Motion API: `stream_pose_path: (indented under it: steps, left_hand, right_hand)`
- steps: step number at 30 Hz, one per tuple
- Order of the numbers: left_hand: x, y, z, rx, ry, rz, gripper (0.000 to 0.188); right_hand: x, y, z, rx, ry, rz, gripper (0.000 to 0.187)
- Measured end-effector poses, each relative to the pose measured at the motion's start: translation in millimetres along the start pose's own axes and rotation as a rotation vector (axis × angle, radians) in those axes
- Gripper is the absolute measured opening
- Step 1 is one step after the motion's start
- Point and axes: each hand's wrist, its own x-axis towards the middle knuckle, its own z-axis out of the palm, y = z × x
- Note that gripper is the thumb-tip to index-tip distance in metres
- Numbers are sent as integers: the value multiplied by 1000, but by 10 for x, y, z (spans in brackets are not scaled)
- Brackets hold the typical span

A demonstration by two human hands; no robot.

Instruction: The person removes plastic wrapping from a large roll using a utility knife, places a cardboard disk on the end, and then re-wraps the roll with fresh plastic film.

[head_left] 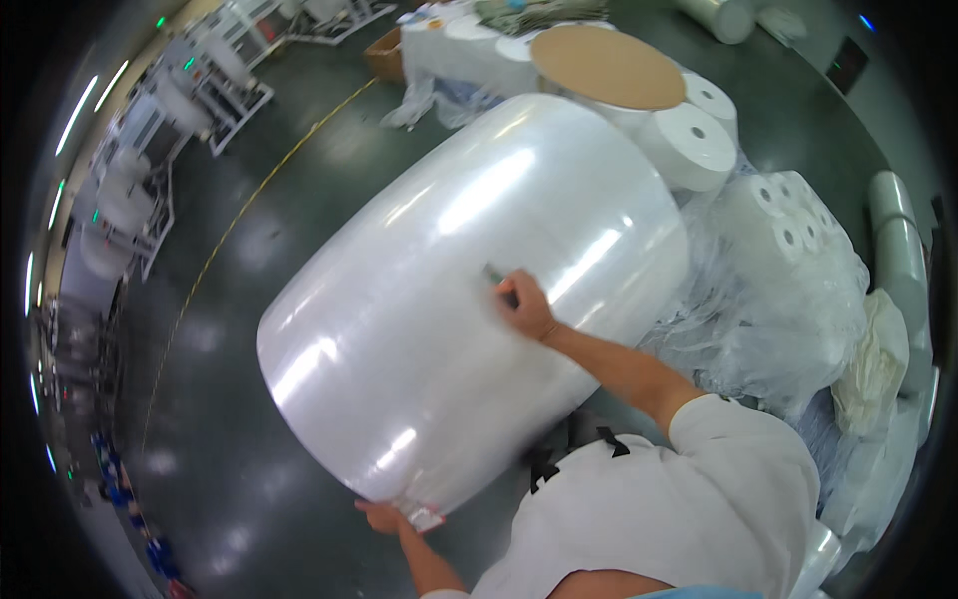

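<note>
A large, shiny roll of clear plastic film lies tilted across the middle of the view, right in front of my body. My right hand is closed round a small dark handheld tool over the upper side of the roll. Its greyish tip points up and left; motion blur hides its exact kind. At the roll's lower left end, my left hand pinches a loose, crumpled bit of film with a reddish edge. Part of those fingers is hidden behind the film.
White rolls stand beyond the big roll, one topped by a round brown board. Wrapped smaller rolls and loose film crowd the right. A yellow floor line curves along the left, with machines past it.
</note>
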Motion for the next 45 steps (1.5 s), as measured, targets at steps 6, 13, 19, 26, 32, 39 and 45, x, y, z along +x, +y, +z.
stream_pose_path:
  steps: [6,13,19,26,32,39,45]
  left_hand:
    - [-393,464,27,55,80,-90,57]
    - [-798,812,273,-95,106,-216,70]
    - [-752,651,261,-260,127,-428,87]
    - [-838,526,132,-466,122,-526,110]
    - [-782,674,25,-180,231,-376,96]
    - [-100,1090,-134,-89,221,-168,89]
    - [412,1112,-11,-94,67,15,72]
  right_hand:
    - [293,467,-904,301,66,279,23]
    - [819,1829,-2164,-417,362,-64,26]
    - [890,2017,-2028,-461,228,-138,23]
    - [977,2249,-2042,-333,88,-202,25]
    - [1415,2359,-1788,-277,48,-258,29]
    - [2307,2358,-1058,-276,61,-261,23]
    - [2878,2446,-661,-209,32,-138,22]
